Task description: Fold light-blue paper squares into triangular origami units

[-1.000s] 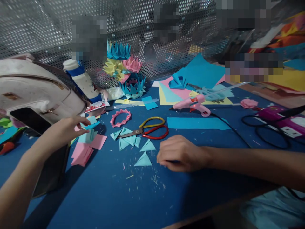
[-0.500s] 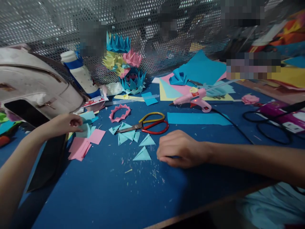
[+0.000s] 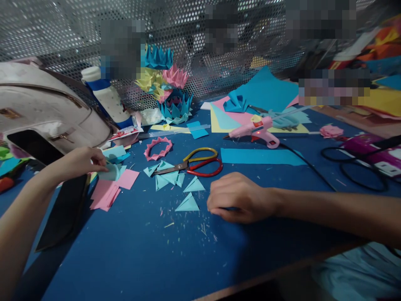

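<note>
My left hand (image 3: 79, 162) reaches to the left side of the blue table (image 3: 140, 251) and pinches a light blue paper square (image 3: 110, 172) lying on a stack of blue and pink paper squares (image 3: 108, 190). My right hand (image 3: 239, 197) rests on the table near the middle with its fingers curled under; nothing shows in it. Several folded light blue paper triangles (image 3: 175, 184) lie between the two hands. Scissors with a yellow and a red handle (image 3: 197, 165) lie just beyond the triangles.
A white bag (image 3: 46, 113) and a black phone (image 3: 58, 209) sit at the left. A white glue bottle (image 3: 106, 98), folded paper crowns (image 3: 166, 83), a pink paper ring (image 3: 158, 148), a pink glue gun (image 3: 253, 131), coloured sheets (image 3: 260, 94) and black scissors (image 3: 357, 167) lie behind.
My left hand has drawn back a little from the far blue squares and closed its fingers on a light blue square of the stack. My right hand has stayed in place.
</note>
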Tool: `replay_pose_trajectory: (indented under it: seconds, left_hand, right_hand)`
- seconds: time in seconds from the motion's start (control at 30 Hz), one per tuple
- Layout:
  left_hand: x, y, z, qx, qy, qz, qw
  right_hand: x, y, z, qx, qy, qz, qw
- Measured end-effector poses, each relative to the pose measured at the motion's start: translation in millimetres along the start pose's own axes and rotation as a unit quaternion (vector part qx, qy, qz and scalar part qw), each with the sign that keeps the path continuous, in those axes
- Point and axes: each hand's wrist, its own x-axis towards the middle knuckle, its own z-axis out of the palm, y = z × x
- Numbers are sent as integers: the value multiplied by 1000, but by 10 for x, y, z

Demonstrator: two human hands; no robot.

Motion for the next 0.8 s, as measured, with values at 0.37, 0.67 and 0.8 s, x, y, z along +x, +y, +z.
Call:
replay_pose_trajectory:
  seconds: [0.37, 0.67, 0.8]
  left_hand:
    - [-3, 14, 5, -31, 17, -15, 999]
    - [-35, -22, -22, -47, 57, -25, 997]
    - [-62, -33, -42, -64, 64, -24, 996]
  right_hand:
    - [-2, 11, 0, 7, -4, 5, 1000]
    - [4, 12, 7, 9, 0, 8, 1000]
    - [0, 10, 2, 9, -1, 6, 1000]
